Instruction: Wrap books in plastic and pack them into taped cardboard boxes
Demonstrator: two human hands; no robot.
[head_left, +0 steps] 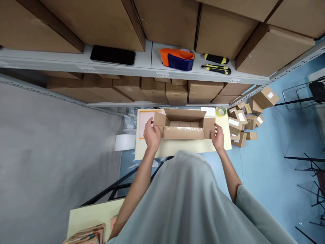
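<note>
An open cardboard box [183, 133] sits on the pale yellow table, its flaps folded outward. Clear tape shines along its near side, and the inside that shows is bare cardboard. At the box's left end, my left hand [152, 135] has its fingers and thumb closed about the side flap. My right hand [217, 138] pinches the outer edge of the flap on the opposite end. Just behind the right flap lies a roll of tape [221, 111], with a white stack [207, 111] beside it. A pink sheet with an orange border [146, 124] is partly behind my left hand.
Above the table, a metal shelf [142, 69] carries large cartons, a phone [113, 55], an orange and blue tape dispenser [179, 59] and two box cutters [216, 64]. Several small boxes [237, 122] are piled right of the table. A white roll [125, 142] stands to the left.
</note>
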